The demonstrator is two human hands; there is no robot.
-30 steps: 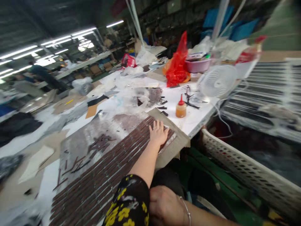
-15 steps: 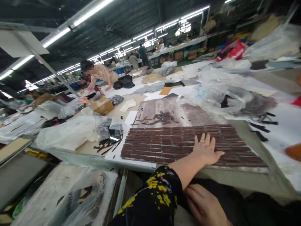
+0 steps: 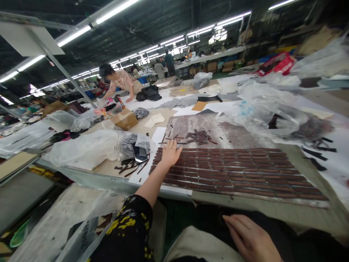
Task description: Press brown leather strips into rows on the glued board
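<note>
Rows of dark brown strips (image 3: 231, 167) lie side by side on a greyish board (image 3: 231, 136) on the table. My left hand (image 3: 171, 154) rests palm down with fingers spread on the upper left end of the rows, holding nothing. Just beyond it a loose heap of short dark strips (image 3: 199, 137) lies on the board. My right hand (image 3: 252, 236) is low, in front of the table edge above my lap, its fingers pressed together; whatever it may hold is hidden.
Clear plastic bags (image 3: 84, 149) and a phone (image 3: 139, 153) lie left of the board. Another large plastic bag (image 3: 272, 109) and black strips (image 3: 316, 163) are at the right. A cardboard box (image 3: 125, 119) stands farther back. A person (image 3: 127, 82) leans over the table's far left.
My left hand has moved left across the strips, from the right part of the rows to their left end. My right hand has shifted slightly right and lower, away from the left forearm.
</note>
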